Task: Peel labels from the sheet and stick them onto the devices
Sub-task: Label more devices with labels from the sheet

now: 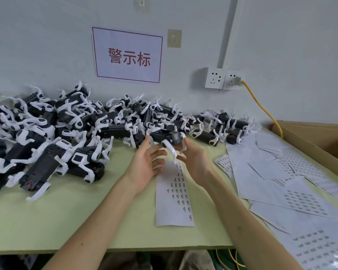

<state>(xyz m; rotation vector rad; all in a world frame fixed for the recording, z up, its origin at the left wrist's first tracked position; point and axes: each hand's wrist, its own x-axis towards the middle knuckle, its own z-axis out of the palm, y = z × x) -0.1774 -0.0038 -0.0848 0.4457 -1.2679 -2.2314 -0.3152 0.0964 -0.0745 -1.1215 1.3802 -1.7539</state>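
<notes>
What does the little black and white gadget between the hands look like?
The device is a small black, plastic-looking body with a grey rounded end and curved white legs hanging down. It is held in the air above the label sheet, before a pile of similar devices. The right hand grips its grey end; the left hand, fingers straight, touches its other end. No label shows on it.

We see black plastic devices with white legs (45, 162), a pale green tabletop (76, 221), a white paper label sheet (172, 203) rowed with black marks, a yellow cable (265, 112).
</notes>
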